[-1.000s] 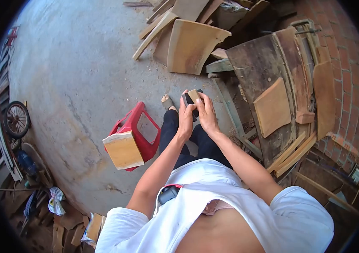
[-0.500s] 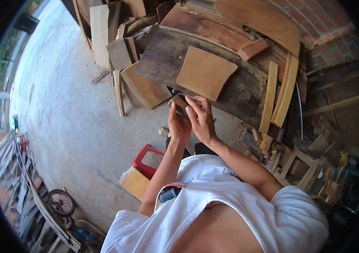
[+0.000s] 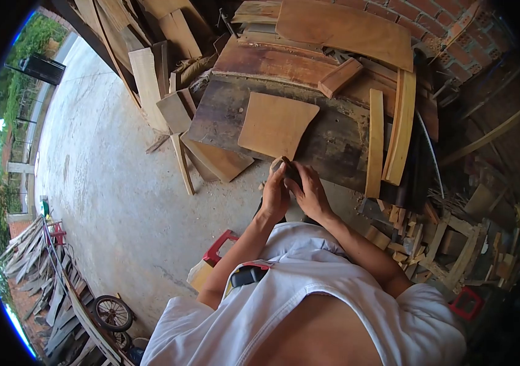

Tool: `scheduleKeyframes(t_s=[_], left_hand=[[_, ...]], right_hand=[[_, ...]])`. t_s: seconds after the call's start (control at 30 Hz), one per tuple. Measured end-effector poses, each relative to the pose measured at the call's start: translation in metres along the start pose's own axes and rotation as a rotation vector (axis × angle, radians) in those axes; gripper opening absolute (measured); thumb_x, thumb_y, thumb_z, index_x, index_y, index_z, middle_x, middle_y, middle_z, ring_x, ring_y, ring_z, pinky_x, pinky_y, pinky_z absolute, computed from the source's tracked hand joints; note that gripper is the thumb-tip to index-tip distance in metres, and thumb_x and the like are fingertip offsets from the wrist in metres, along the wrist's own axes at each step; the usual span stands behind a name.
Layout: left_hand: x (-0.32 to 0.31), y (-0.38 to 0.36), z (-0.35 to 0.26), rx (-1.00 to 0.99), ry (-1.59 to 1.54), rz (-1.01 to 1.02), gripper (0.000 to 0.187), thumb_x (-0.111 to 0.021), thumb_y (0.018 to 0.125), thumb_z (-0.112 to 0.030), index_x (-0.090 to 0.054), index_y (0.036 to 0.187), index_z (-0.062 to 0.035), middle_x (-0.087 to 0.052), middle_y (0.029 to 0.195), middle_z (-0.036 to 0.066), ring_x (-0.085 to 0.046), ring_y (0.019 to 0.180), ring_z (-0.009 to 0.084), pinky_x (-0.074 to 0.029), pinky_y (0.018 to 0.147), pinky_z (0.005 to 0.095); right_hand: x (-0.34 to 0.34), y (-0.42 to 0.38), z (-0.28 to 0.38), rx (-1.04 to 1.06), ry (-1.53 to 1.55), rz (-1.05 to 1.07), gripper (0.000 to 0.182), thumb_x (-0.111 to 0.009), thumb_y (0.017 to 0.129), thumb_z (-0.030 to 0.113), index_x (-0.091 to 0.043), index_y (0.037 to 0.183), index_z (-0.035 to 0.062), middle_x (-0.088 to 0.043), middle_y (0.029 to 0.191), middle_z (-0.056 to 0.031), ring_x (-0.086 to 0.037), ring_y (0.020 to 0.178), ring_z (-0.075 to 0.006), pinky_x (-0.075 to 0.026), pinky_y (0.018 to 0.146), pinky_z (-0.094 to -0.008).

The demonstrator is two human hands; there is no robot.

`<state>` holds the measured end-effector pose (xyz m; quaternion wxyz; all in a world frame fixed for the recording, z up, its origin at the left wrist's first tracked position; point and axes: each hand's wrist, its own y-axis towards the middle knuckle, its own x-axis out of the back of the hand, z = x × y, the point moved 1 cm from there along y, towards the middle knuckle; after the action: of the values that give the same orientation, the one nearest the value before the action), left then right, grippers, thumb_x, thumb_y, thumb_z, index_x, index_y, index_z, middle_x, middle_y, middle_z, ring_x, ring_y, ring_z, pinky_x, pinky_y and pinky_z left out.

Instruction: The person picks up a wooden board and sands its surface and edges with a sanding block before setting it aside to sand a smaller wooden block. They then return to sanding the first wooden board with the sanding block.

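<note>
Between both hands, just off the near edge of the dark wooden workbench [image 3: 214, 122], is a small brown block [image 3: 285, 168]; its exact kind is hard to make out. My left hand [image 3: 276, 200] closes round its left side, thumb up along it. From the right, my right hand [image 3: 313, 196] grips the same block with bent fingers, partly hiding it. Just beyond the fingertips a flat, light brown wooden panel [image 3: 277, 125] with a curved right side lies on the bench.
Two pale wooden strips [image 3: 375, 143] lie at the bench's right end. A short wood block [image 3: 340, 78] and a large board [image 3: 345, 30] rest farther back. Boards lean at the left end [image 3: 148, 85]. Scrap wood [image 3: 449, 244] covers the floor at right; a red stool [image 3: 218, 247] stands at lower left.
The view has shifted, and both hands have drawn closer together around the block. The block has turned, showing a darker side instead of its striped face.
</note>
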<state>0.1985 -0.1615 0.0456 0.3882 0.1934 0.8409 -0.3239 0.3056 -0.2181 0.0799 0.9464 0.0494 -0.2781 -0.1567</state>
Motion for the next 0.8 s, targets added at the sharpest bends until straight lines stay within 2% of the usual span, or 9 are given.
scheduleKeyframes(t_s=[0.13,0.2,0.27,0.33,0.37,0.47,0.6,0.7,0.8], left_hand=[[0.008,0.012,-0.033,-0.063,0.086,-0.064,0.038,-0.053,0.101,-0.033,-0.049,0.131,-0.0108,-0.055,0.127,0.008,-0.056,0.115,0.0205,-0.044,0.1,0.0341],[0.011,0.017,-0.056,-0.174,0.432,-0.309,0.046,-0.054,0.1,-0.035,-0.045,0.14,-0.0139,-0.046,0.137,0.01,-0.054,0.118,0.0243,-0.041,0.103,0.0337],[0.042,0.031,-0.076,-0.178,0.566,-0.332,0.056,-0.058,0.099,-0.034,-0.038,0.147,-0.0156,-0.039,0.14,0.013,-0.052,0.121,0.0284,-0.042,0.103,0.0359],[0.069,0.049,-0.093,-0.382,1.139,-0.373,0.063,-0.063,0.097,-0.034,-0.034,0.148,-0.0135,-0.041,0.137,0.015,-0.052,0.119,0.0279,-0.046,0.099,0.0385],[0.076,0.057,-0.101,-0.49,1.323,-0.376,0.064,-0.067,0.092,-0.026,-0.036,0.145,-0.0066,-0.044,0.127,0.02,-0.056,0.11,0.034,-0.049,0.093,0.0423],[0.074,0.075,-0.124,-0.423,1.694,-0.367,0.068,-0.069,0.089,-0.024,-0.036,0.146,-0.0045,-0.045,0.122,0.022,-0.056,0.106,0.0383,-0.051,0.089,0.0429],[0.08,0.094,-0.13,-0.208,1.634,-0.201,0.082,-0.074,0.082,-0.021,-0.032,0.15,-0.0027,-0.044,0.117,0.021,-0.055,0.106,0.0416,-0.051,0.087,0.0449],[0.091,0.096,-0.127,-0.3,1.629,-0.177,0.085,-0.076,0.079,-0.019,-0.032,0.15,-0.0025,-0.044,0.117,0.021,-0.055,0.106,0.041,-0.051,0.087,0.0449],[0.088,0.096,-0.13,-0.256,1.568,-0.188,0.086,-0.077,0.077,-0.018,-0.034,0.149,-0.003,-0.044,0.116,0.021,-0.056,0.106,0.0407,-0.051,0.088,0.045]], right_hand=[[-0.02,0.032,0.005,0.037,-0.066,0.019,0.049,-0.068,0.091,0.018,-0.05,0.132,0.0012,-0.056,0.112,-0.0211,-0.055,0.106,-0.0392,-0.046,0.09,-0.0465],[-0.019,0.063,0.005,0.115,-0.184,-0.067,0.049,-0.069,0.089,0.016,-0.051,0.131,0.0013,-0.056,0.108,-0.02,-0.054,0.101,-0.04,-0.046,0.088,-0.0473],[-0.021,0.096,-0.009,0.118,-0.242,-0.141,0.052,-0.072,0.083,0.01,-0.051,0.129,0.0012,-0.054,0.107,-0.018,-0.052,0.099,-0.0381,-0.044,0.088,-0.0461],[-0.029,0.123,-0.036,0.104,-0.362,-0.143,0.047,-0.071,0.086,0.016,-0.052,0.127,0.0039,-0.054,0.107,-0.0166,-0.053,0.099,-0.0371,-0.044,0.088,-0.0466],[-0.036,0.126,-0.045,0.1,-0.365,-0.134,0.047,-0.071,0.086,0.016,-0.052,0.127,0.0039,-0.054,0.107,-0.0166,-0.053,0.099,-0.0371,-0.044,0.088,-0.0466],[-0.048,0.133,-0.056,0.038,-0.58,-0.1,0.046,-0.069,0.088,0.027,-0.053,0.126,0.0075,-0.055,0.107,-0.0138,-0.053,0.099,-0.0342,-0.043,0.085,-0.0462],[-0.042,0.129,-0.051,0.074,-0.77,0.018,0.05,-0.071,0.086,0.037,-0.053,0.125,0.0107,-0.055,0.107,-0.0098,-0.054,0.1,-0.0301,-0.043,0.08,-0.045],[-0.046,0.145,-0.049,0.139,-0.79,0.108,0.05,-0.071,0.086,0.037,-0.053,0.125,0.0117,-0.055,0.107,-0.0091,-0.054,0.1,-0.0307,-0.042,0.081,-0.0455],[-0.067,0.208,-0.063,0.137,-0.765,-0.037,0.043,-0.07,0.087,0.035,-0.054,0.12,0.0124,-0.056,0.107,-0.0098,-0.054,0.101,-0.0326,-0.042,0.081,-0.0479]])
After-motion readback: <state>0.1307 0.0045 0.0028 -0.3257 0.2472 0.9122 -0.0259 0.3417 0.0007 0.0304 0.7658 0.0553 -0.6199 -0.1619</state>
